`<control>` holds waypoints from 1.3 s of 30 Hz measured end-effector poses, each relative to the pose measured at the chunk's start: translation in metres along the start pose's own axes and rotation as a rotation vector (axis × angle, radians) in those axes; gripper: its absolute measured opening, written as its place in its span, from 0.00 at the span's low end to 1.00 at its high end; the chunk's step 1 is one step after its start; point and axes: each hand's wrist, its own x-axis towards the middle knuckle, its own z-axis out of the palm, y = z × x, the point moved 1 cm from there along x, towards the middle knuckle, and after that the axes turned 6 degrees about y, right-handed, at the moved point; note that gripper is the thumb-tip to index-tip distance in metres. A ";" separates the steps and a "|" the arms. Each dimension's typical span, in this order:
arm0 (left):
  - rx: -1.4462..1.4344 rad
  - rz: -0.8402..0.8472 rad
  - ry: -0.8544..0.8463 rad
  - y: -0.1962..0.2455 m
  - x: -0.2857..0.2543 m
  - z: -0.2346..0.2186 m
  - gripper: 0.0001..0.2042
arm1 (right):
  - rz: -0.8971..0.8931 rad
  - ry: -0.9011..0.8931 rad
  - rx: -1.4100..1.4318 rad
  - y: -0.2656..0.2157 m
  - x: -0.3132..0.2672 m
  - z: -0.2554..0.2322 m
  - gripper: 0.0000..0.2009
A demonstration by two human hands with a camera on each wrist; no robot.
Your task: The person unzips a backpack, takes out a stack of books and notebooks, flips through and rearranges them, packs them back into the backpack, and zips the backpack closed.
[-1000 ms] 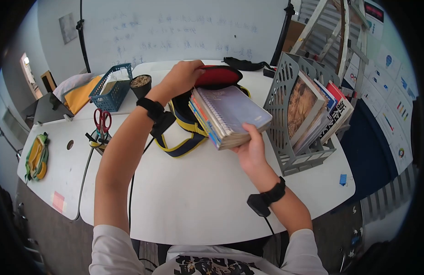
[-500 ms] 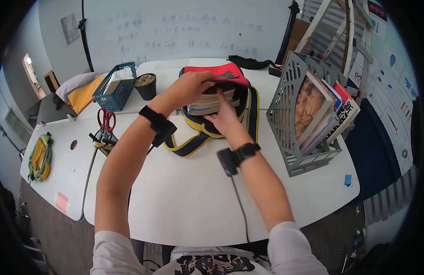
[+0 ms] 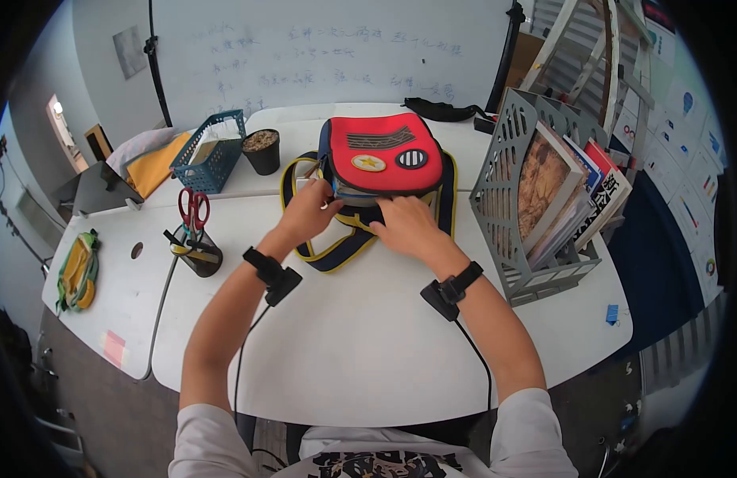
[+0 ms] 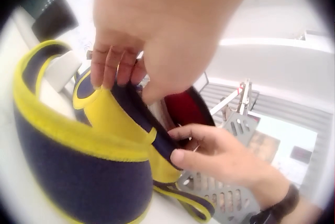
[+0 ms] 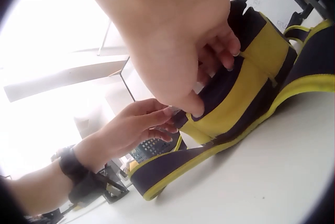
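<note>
A small backpack (image 3: 396, 131) with a red flap lies on the white table, its front facing me. The flap bears a star patch and a striped patch, and hangs over the opening. My left hand (image 3: 308, 211) pinches the bag's edge at its left side, fingers over the yellow side panel (image 4: 107, 111). At the near rim my right hand (image 3: 408, 225) grips the navy edge (image 5: 225, 84), thumb outside and fingers curled over it. The flap and hands hide most of the inside. A navy strap (image 4: 84, 171) with yellow trim loops out onto the table.
To the right stands a grey file rack (image 3: 496, 191) full of books and magazines. On the left are a pen holder (image 3: 201, 256) with scissors, a blue basket (image 3: 211, 163) and a pot (image 3: 263, 159). A green-yellow pouch (image 3: 79, 271) lies at the far left.
The stack of notebooks in my right hand went into the backpack, and that hand let go of it. My left hand let go of the raised flap, which dropped; both hands moved to the rim.
</note>
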 end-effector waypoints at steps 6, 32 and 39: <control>0.317 0.330 -0.038 0.013 0.011 -0.002 0.08 | -0.087 0.022 0.123 -0.008 0.007 0.024 0.09; 0.348 0.338 -0.196 -0.007 0.024 -0.013 0.06 | -0.058 0.091 0.279 -0.030 0.027 0.038 0.09; 0.364 0.416 -0.353 0.006 0.014 -0.023 0.07 | -0.040 -0.132 0.236 -0.026 0.028 0.031 0.13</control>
